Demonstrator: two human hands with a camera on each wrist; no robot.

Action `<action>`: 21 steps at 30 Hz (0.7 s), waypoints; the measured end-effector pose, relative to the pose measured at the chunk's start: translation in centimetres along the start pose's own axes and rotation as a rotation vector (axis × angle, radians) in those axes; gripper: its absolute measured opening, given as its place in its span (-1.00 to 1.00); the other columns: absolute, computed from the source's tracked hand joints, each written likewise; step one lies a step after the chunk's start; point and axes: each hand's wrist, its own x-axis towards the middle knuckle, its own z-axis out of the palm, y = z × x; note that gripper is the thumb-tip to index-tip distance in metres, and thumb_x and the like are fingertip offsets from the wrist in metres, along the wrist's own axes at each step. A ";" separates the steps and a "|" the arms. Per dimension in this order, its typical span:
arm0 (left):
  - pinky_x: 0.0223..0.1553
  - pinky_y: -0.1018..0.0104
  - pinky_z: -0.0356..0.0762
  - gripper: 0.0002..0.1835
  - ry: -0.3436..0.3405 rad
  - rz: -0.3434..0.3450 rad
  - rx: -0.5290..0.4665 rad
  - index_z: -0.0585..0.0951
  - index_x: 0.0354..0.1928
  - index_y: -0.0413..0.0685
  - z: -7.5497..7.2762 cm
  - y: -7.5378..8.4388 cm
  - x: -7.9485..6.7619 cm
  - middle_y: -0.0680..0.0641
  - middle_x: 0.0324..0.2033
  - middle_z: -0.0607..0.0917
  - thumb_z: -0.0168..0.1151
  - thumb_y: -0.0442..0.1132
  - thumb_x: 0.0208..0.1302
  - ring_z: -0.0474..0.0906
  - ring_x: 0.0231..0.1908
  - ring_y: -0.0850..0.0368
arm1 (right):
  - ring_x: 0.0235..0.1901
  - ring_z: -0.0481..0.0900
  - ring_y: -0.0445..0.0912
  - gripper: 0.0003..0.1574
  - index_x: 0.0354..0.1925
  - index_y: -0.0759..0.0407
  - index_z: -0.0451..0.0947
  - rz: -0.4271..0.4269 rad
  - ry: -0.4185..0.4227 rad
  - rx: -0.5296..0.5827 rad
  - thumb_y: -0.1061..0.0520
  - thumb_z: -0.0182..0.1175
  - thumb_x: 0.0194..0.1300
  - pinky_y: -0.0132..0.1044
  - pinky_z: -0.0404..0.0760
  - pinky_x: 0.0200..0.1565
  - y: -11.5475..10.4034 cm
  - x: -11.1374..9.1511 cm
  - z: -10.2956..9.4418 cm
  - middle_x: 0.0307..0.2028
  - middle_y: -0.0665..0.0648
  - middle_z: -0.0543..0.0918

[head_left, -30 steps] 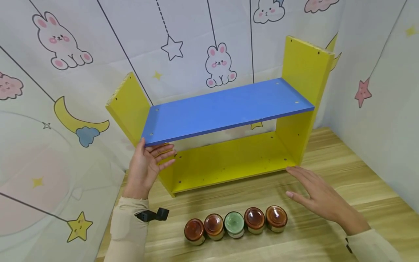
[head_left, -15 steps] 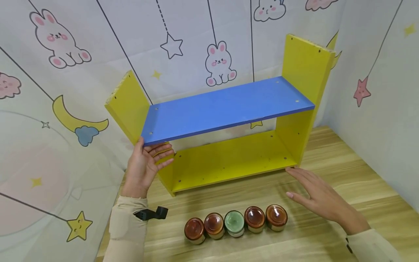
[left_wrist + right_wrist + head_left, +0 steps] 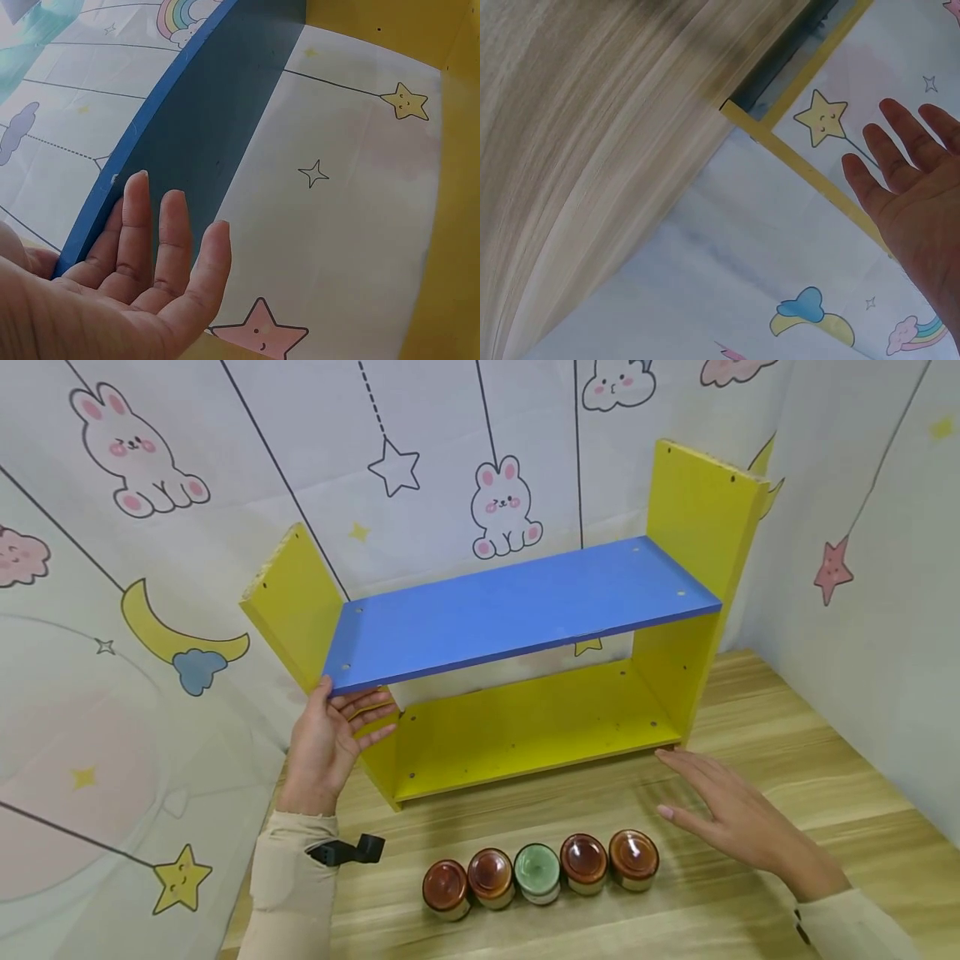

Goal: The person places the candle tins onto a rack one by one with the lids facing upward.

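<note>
A blue shelf board spans the two upright side panels of a yellow shelf unit. At the board's front left corner, my left hand holds its edge, thumb at the top and fingers beneath. The left wrist view shows those fingers extended along the board's underside. By the unit's lower front right corner is my right hand, fingers stretched out and nothing held. In the right wrist view this hand appears with fingers spread.
On the wooden table, in front of the unit, stands a row of several small jars with reddish-brown tops and one green-topped jar. A cartoon-printed curtain hangs close behind. The left wrist carries a black strap.
My right fingertips have drawn very slightly down from the unit's lower corner. The left hand, the blue shelf board and the jars stay as they were.
</note>
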 end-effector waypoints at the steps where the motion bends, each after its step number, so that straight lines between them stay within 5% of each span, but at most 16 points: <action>1: 0.04 0.11 0.64 -0.34 -0.001 0.003 0.001 0.38 0.31 -0.22 0.0 0.0 0.0 0.02 -0.16 0.76 -0.35 0.21 0.62 0.66 -0.07 0.05 | 0.40 0.28 0.31 -0.11 0.54 0.00 0.22 0.000 0.000 0.000 -0.18 0.28 0.39 0.43 0.24 0.25 0.0 0.0 0.0 0.45 0.29 0.33; 21: 0.06 0.07 0.62 -0.36 0.003 0.014 0.030 0.41 0.26 -0.18 -0.2 -0.1 0.2 0.04 -0.19 0.76 -0.37 0.20 0.63 0.65 -0.10 0.07 | 0.39 0.30 0.30 -0.10 0.53 0.02 0.22 -0.008 -0.018 0.011 -0.17 0.29 0.38 0.43 0.27 0.24 -0.3 0.0 0.2 0.45 0.27 0.34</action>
